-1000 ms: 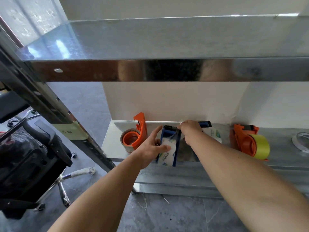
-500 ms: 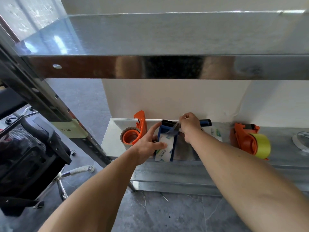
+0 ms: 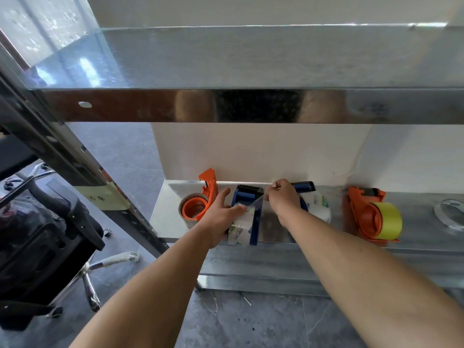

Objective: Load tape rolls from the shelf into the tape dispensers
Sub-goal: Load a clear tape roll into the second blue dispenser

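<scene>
Both hands work at the blue tape dispenser [image 3: 253, 214] standing near the front edge of the lower metal shelf [image 3: 426, 237]. The left hand [image 3: 221, 219] wraps around the clear tape roll [image 3: 239, 228] seated in that dispenser, thumb raised and fingers curled against the roll's side. The right hand [image 3: 282, 197] pinches the free end of the tape [image 3: 274, 184] between fingertips, just behind the dispenser's black serrated head, with a clear strip stretching from the roll up toward the pinch. Behind the right wrist lies a second blue dispenser [image 3: 305, 187] with a white-labelled roll [image 3: 319, 205], partly hidden by the arm. To the left, touching nothing the hands hold, an orange dispenser [image 3: 209, 194] stands with a brownish roll [image 3: 192, 209] around its orange hub. To the right, well apart, another orange dispenser [image 3: 361, 209] carries a yellow roll [image 3: 388, 221]. At the far right edge of the shelf lies a thin clear ring [image 3: 449, 214], cut off by the frame. An upper shelf [image 3: 251, 71] spans the top of the view, and a black office chair [image 3: 45, 234] stands on the grey floor to the left.
</scene>
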A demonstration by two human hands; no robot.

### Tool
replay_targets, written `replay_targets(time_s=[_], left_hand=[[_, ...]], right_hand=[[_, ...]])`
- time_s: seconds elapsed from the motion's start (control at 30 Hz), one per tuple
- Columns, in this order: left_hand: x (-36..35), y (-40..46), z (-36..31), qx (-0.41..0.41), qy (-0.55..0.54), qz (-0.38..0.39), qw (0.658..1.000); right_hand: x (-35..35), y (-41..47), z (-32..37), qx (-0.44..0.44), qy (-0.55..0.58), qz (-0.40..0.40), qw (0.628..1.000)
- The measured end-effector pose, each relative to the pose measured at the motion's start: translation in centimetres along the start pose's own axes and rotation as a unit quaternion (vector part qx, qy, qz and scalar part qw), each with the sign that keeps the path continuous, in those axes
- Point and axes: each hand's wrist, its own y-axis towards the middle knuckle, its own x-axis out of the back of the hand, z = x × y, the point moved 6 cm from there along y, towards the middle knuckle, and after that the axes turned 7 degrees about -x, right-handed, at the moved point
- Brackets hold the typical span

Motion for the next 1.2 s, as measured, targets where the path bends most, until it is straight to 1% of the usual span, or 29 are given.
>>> replay_targets(time_s=[0.07, 0.17, 0.3, 0.4, 0.5, 0.6, 0.67, 0.77, 0.9, 0.97, 1.03, 1.13, 1.2], left_hand=[[0.0, 0.1, -0.1, 0.004, 0.004, -0.003, 1.000], [0.0, 0.2, -0.2, 0.009, 0.005, -0.012, 1.000], [0.0, 0.4, -0.1, 0.007, 0.010, -0.011, 1.000], [-0.1, 0.4, -0.1, 0.008, 0.006, -0.011, 1.000], [0.0, 0.4, 0.0, 0.005, 0.006, -0.007, 1.000], [0.1, 0.2, 0.1, -0.004, 0.015, -0.002, 1.000], [0.1, 0.1, 0.2, -0.010, 0.012, -0.002, 1.000], [0.0, 0.0, 0.0, -0.030, 0.042, -0.001, 0.999], [0.8, -0.5, -0.5, -0.068, 0.156, -0.048, 0.984], [1.1, -0.4, -0.5, -0.066, 0.188, -0.063, 0.978], [0.9, -0.3, -0.4, -0.046, 0.171, -0.058, 0.982], [0.5, -0.1, -0.1, 0.005, 0.109, -0.048, 0.993], [0.3, -0.4, -0.1, 0.024, 0.080, -0.035, 0.996]], right_hand=[[0.2, -0.3, 0.3, 0.008, 0.024, 0.015, 1.000], [0.3, -0.4, 0.5, -0.010, 0.058, 0.054, 0.997], [0.5, -0.4, 0.3, -0.021, 0.020, 0.073, 0.997], [0.7, 0.1, 0.3, -0.046, 0.043, 0.073, 0.995], [0.4, 0.2, 0.1, -0.115, 0.067, 0.092, 0.987], [0.3, -0.5, -0.4, -0.209, 0.108, 0.105, 0.966], [0.3, -0.8, -0.4, -0.242, 0.123, 0.106, 0.957], [0.2, -1.2, 0.0, -0.250, 0.149, 0.093, 0.952], [-0.3, -1.2, -0.3, -0.243, 0.187, 0.093, 0.947], [-0.3, -1.0, -0.4, -0.236, 0.191, 0.098, 0.948], [-0.4, -0.8, -0.4, -0.224, 0.197, 0.096, 0.950], [-0.6, -0.9, -0.1, -0.197, 0.203, 0.108, 0.953], [-0.5, -0.8, -0.2, -0.194, 0.204, 0.112, 0.953]])
